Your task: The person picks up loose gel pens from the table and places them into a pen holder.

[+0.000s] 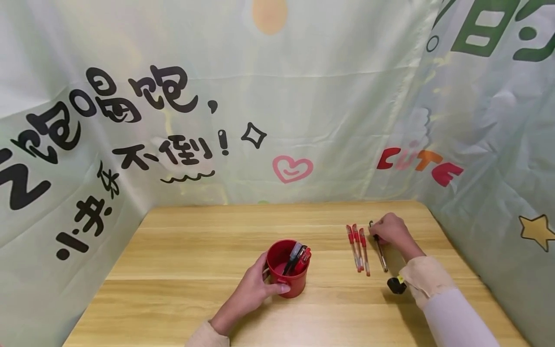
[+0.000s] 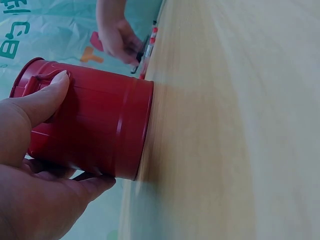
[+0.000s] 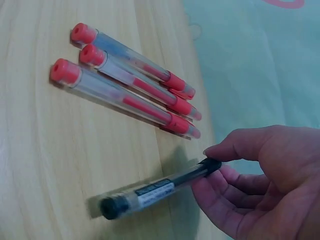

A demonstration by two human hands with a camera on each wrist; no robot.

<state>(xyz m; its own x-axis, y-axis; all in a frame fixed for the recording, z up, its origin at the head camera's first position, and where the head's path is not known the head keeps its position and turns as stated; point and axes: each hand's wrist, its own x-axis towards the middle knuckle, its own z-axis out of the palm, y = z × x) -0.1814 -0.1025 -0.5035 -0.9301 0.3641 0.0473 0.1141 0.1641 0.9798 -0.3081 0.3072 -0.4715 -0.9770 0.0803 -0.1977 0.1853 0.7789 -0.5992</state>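
My left hand (image 1: 253,289) grips a small red metal bucket (image 1: 296,287) on the table, its thumb along the near side by the handle lug. Inside the bucket several pens (image 1: 297,260), black and red, lean to the right. At the far right my right hand (image 1: 392,230) pinches a clear-barrelled black pen (image 3: 156,192) by its dark capped end, between thumb and fingers. The pen's other end sits close to the tabletop; whether it touches cannot be told. Three clear pens with red caps (image 3: 127,95) lie side by side just left of that hand.
A wooden table (image 1: 182,250) spreads under everything. Printed fabric (image 1: 329,106) hangs behind it and along both sides. Under the right wrist is a small black object (image 1: 396,285) with a yellow mark, seemingly attached to the wrist.
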